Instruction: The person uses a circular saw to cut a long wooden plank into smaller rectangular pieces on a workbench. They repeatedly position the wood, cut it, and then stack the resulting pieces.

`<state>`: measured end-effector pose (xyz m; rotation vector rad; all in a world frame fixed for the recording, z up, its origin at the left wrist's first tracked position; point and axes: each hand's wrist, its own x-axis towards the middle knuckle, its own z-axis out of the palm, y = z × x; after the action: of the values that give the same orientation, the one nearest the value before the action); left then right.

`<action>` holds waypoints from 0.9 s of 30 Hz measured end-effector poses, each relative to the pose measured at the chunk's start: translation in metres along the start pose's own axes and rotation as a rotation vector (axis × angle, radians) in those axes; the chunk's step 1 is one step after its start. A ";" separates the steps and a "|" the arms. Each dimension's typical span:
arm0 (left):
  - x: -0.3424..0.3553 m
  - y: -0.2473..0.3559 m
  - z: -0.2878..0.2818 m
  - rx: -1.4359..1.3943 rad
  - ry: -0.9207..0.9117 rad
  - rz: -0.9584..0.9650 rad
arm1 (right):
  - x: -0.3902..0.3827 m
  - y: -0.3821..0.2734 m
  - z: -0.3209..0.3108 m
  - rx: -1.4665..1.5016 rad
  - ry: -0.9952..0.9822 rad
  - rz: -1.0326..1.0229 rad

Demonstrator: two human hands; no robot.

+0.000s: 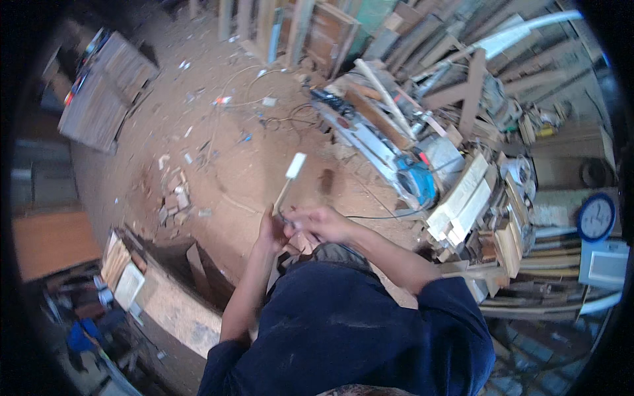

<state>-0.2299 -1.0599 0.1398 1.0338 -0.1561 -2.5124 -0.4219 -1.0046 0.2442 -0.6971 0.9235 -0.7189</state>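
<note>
In front of my body, both hands are close together. My left hand (269,230) is closed around the lower end of a thin pale stick with a flat white rectangular end (296,165). It points up and away from me, tilted slightly right. My right hand (325,223) reaches across to the left hand, its fingers curled at the stick's base. The fingers are somewhat blurred, and whatever small thing is between them is hidden.
A workbench (178,307) with an open hollow stands at lower left. A blue power tool (416,178) sits at the end of a long board, its cable trailing towards me. Wood offcuts (174,198) lie on the dirt floor; stacked timber (462,198) fills the right, near a blue-rimmed clock (596,216).
</note>
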 end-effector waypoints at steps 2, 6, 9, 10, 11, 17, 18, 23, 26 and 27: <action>0.003 0.027 0.006 -0.004 0.214 0.005 | -0.032 -0.011 0.042 -0.127 -0.215 0.038; 0.036 0.042 -0.063 0.092 -0.375 0.005 | -0.024 0.027 0.056 -0.042 -0.292 0.304; -0.001 0.016 0.001 1.186 -0.115 0.430 | 0.013 0.072 0.026 0.506 0.295 0.291; -0.016 0.008 0.014 1.381 -0.216 0.491 | 0.030 0.080 0.019 0.630 0.316 0.261; -0.045 0.007 0.038 1.367 -0.395 0.417 | 0.046 0.088 0.009 0.769 0.352 0.225; -0.137 -0.016 0.062 1.568 -0.989 0.191 | 0.167 0.088 -0.010 0.698 0.293 0.332; -0.144 -0.011 0.058 1.650 -1.030 0.182 | 0.169 0.095 -0.021 0.729 0.193 0.208; -0.170 0.069 -0.030 1.272 -0.664 0.037 | 0.154 0.013 0.080 0.084 0.276 0.158; -0.151 0.067 -0.110 1.088 -0.110 -0.231 | 0.101 -0.016 0.161 0.049 0.216 0.084; -0.139 0.057 -0.143 1.131 0.045 -0.194 | 0.095 -0.012 0.168 0.097 0.113 0.009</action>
<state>-0.0228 -1.0461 0.1421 1.5109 -1.6576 -2.4923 -0.2380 -1.0503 0.2827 -0.5716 0.9871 -0.7962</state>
